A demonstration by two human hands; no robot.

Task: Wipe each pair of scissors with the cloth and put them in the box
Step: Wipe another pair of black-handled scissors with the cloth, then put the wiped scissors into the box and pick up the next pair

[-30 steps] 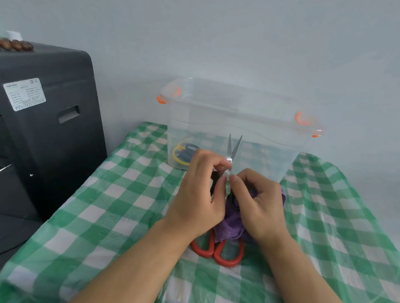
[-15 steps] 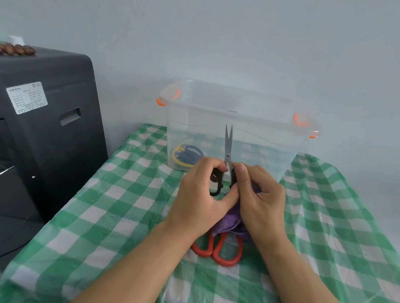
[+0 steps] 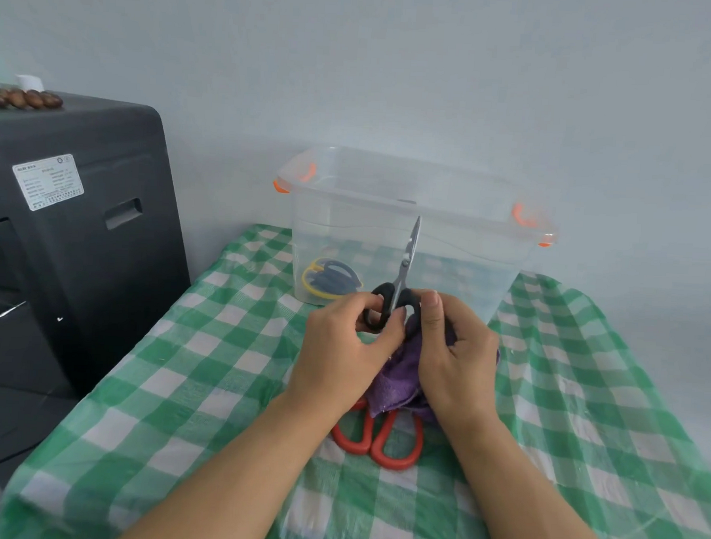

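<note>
Lower centre: red-handled scissors (image 3: pixel 378 439) lie on the green-checked tabletop (image 3: pixel 183 384), awaiting wiping. Mid-frame: right hand (image 3: pixel 456 357) bunches the purple cloth (image 3: pixel 397 378); left hand (image 3: pixel 341 351) grips the black-handled steel scissors (image 3: pixel 403 272), blades upright, likely for boxing. Behind: clear plastic box (image 3: pixel 470 242) holding yellow-and-blue scissors (image 3: pixel 330 278).

Green-checked table (image 3: pixel 199 384): clear box (image 3: pixel 490 251) at back, red-handled scissors (image 3: pixel 378 439) near front.

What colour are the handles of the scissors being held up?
Black handles, seen clearly in the head view.
</note>
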